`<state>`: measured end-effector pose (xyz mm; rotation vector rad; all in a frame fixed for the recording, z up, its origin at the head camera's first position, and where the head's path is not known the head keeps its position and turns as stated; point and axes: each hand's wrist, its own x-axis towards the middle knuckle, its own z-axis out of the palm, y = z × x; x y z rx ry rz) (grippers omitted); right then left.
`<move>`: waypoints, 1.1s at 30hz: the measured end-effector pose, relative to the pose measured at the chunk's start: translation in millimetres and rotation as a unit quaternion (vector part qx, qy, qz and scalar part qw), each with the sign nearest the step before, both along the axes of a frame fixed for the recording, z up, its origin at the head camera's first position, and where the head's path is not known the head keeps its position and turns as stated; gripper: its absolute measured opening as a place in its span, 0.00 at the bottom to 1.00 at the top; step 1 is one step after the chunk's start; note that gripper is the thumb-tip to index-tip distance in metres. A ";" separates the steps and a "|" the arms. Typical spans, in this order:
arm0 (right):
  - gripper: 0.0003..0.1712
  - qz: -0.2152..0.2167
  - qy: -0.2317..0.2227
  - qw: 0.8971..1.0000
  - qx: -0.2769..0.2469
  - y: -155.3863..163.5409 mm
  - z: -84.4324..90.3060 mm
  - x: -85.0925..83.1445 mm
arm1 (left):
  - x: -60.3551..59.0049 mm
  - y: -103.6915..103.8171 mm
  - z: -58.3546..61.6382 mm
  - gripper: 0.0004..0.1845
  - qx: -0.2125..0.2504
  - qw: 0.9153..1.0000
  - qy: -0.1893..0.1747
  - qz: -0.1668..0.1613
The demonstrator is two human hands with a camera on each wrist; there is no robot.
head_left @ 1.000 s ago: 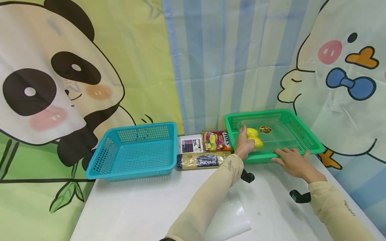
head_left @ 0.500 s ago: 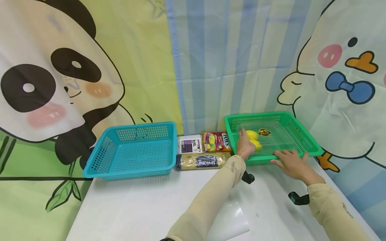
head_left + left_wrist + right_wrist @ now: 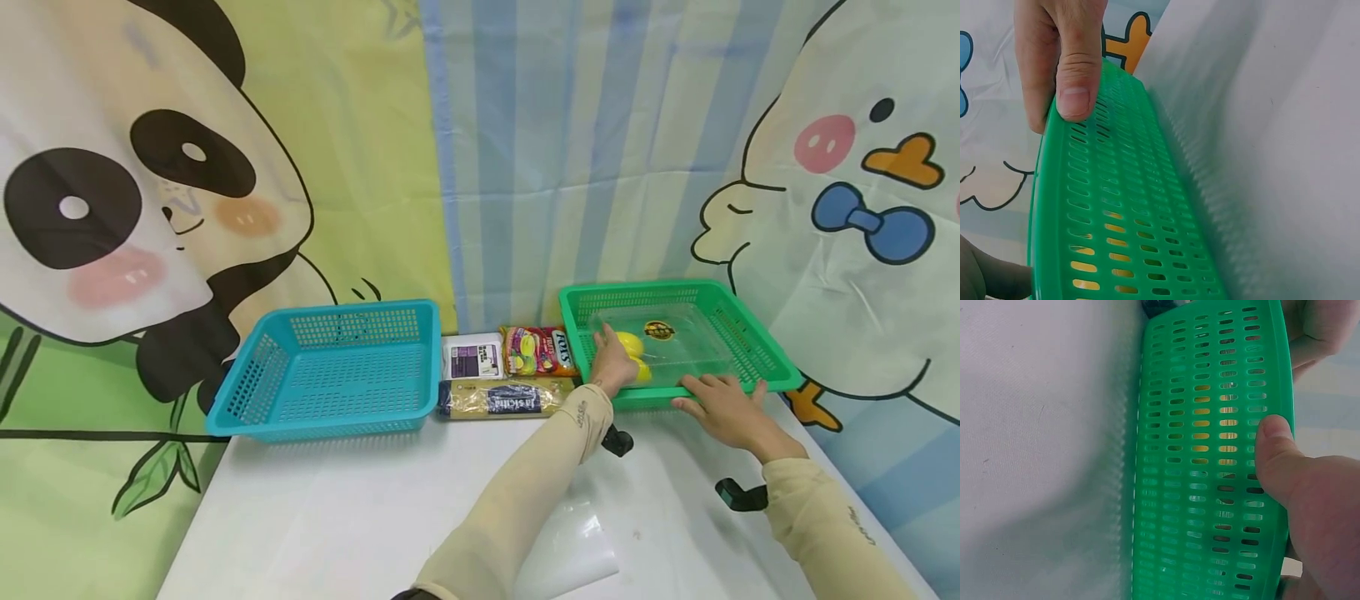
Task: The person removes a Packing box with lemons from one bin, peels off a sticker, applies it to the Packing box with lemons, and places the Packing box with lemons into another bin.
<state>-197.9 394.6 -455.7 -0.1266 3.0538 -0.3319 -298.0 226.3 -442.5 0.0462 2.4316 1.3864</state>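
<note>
In the head view a green basket (image 3: 757,354) at the right holds a clear plastic container (image 3: 693,346) with a black and gold sticker. Two yellow lemons (image 3: 630,343) show at its left end. My left hand (image 3: 613,362) reaches over the basket's front left corner, thumb and fingers around the lemons' left side and partly hiding them. My right hand (image 3: 727,408) grips the front rim, its thumb (image 3: 1275,444) outside the perforated wall and its fingers over the inner side. Yellow shows through the wall's slots in both wrist views.
A blue basket (image 3: 337,375) stands at the left. Between the baskets lie a package with a purple label (image 3: 472,358), a red sweets bag (image 3: 538,352) and a long pasta packet (image 3: 510,398). A glossy clear sheet (image 3: 570,542) lies at the front under my left arm.
The lemons have shifted slightly toward the front of the green basket, and my left hand covers more of them. My right hand keeps its place on the rim.
</note>
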 end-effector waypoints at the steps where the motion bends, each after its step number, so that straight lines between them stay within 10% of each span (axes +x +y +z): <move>1: 0.32 0.001 -0.001 1.000 0.000 0.1 0.0 -0.9 | -0.7 -0.3 -0.2 0.50 -0.001 1.000 0.000 -0.001; 15: 0.34 0.020 -0.007 1.000 0.001 2.5 9.4 -19.5 | 1.7 -26.7 30.6 0.44 0.027 1.000 0.013 -0.011; 24: 0.36 0.016 -0.018 1.000 0.020 8.3 7.7 -22.1 | -0.8 -67.7 49.6 0.40 0.055 0.993 0.058 -0.091; 28: 0.39 0.002 -0.022 0.999 0.030 16.6 5.4 -13.8 | 6.9 -77.4 47.7 0.37 -0.017 0.979 0.128 -0.156; 33: 0.43 -0.013 -0.009 0.999 0.028 20.1 6.9 -6.8 | 20.9 -83.8 39.0 0.34 -0.130 0.942 0.228 -0.212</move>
